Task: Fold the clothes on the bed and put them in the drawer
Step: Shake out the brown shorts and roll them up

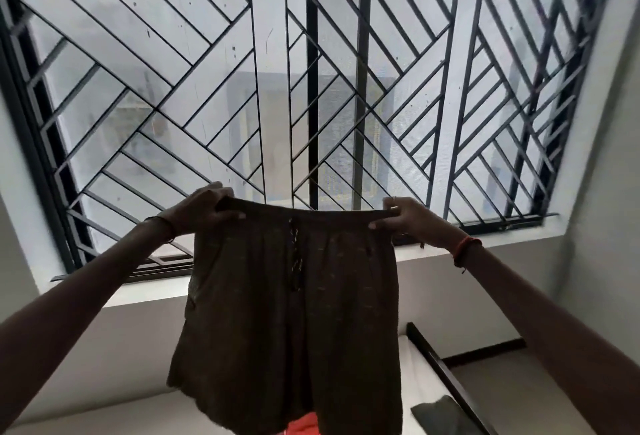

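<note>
A pair of dark brown shorts [294, 313] with a drawstring hangs spread out in the air in front of me, waistband up. My left hand [201, 211] pinches the left end of the waistband. My right hand [405, 221] pinches the right end. Both arms are stretched forward and up. Below the shorts, on the white bed [405, 358], a bit of an orange-red garment [303, 425] shows under the hem, and a dark green garment [440, 414] lies to the right. No drawer is in view.
A large window with a black diagonal metal grille [311, 88] fills the wall ahead, above a white sill [422, 254]. The bed's dark wooden side rail [446, 375] runs along its right edge. White walls stand on both sides.
</note>
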`<action>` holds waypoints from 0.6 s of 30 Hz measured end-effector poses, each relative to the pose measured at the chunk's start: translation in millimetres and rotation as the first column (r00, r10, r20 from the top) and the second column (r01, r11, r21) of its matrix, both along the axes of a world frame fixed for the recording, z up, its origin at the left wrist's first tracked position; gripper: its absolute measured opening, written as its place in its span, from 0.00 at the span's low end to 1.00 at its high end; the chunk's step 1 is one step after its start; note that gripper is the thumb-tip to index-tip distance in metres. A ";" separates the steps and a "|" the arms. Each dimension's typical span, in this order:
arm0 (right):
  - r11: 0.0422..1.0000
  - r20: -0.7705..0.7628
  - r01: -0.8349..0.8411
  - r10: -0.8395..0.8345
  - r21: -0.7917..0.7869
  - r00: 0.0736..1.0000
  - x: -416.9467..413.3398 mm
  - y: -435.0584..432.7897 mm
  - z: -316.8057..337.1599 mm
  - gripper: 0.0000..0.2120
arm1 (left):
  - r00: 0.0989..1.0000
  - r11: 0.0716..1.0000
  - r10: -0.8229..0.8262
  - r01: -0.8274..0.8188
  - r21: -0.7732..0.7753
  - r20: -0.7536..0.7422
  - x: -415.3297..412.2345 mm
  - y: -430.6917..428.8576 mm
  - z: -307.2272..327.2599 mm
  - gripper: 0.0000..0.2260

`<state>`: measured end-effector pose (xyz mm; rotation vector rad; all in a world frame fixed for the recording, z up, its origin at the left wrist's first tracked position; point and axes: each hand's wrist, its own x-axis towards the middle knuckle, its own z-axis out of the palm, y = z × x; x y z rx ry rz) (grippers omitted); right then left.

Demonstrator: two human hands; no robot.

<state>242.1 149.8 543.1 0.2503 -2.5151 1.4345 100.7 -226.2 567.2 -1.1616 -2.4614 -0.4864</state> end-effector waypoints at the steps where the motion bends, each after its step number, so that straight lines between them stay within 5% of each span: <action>1: 0.998 -0.003 -0.005 0.005 -0.058 1.000 -0.3 0.7 1.2 0.16 | 0.999 0.998 -0.016 0.014 0.066 0.034 2.0 -2.5 2.9 0.12; 3: 0.979 -0.001 -0.015 0.015 -0.204 1.000 -2.6 -2.9 0.9 0.14 | 0.985 0.966 -0.076 0.034 0.256 0.154 6.4 -8.9 7.5 0.11; 7: 0.870 -0.001 -0.061 0.069 -0.490 0.998 -6.4 -11.6 1.9 0.16 | 0.890 0.843 -0.218 -0.035 0.537 0.401 9.7 -16.6 7.1 0.22; 10: 0.847 0.029 -0.120 0.158 -0.517 0.987 -9.7 -17.8 4.7 0.28 | 0.827 0.876 -0.240 -0.042 0.481 0.509 6.7 -28.3 7.0 0.16; 14: 0.880 0.069 -0.153 0.205 -0.449 0.976 -11.7 -21.6 7.3 0.27 | 0.807 0.900 -0.228 -0.040 0.434 0.545 7.3 -39.4 9.1 0.15; 18: 0.869 0.086 -0.155 0.220 -0.469 0.972 -9.6 -21.1 11.2 0.35 | 0.721 0.920 -0.271 -0.002 0.393 0.638 15.2 -46.4 16.2 0.28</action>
